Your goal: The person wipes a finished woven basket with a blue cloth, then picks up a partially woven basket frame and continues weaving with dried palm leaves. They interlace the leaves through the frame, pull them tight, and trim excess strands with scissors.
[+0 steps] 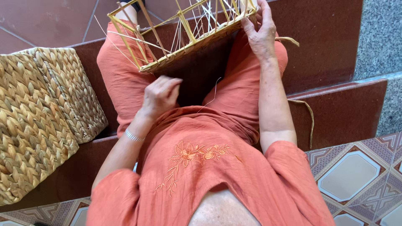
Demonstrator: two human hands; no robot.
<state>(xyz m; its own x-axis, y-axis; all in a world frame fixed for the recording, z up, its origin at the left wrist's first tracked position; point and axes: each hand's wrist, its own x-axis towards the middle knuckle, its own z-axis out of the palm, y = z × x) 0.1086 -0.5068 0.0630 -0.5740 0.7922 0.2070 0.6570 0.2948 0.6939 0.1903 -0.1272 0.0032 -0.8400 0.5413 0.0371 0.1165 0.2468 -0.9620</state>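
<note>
Overhead, right hand [260, 35] fingers pinching basket frame [184, 35] rim; left hand [160, 94] fingers curled together just below it.

- Basket frame [184, 37]: pale yellow cane with thin whitish strands, far centre.
- Woven baskets [42, 117]: tan and straw-brown, braided herringbone pattern, on the left.
- Tunic [209, 175] and trousers [121, 75]: terracotta orange; the tunic bears orange floral embroidery.
- Steps [335, 113]: dark reddish-brown.
- Floor tiles [356, 175]: geometric pattern in grey, white and maroon, near right.
- Bracelet [134, 136]: silver.
</note>
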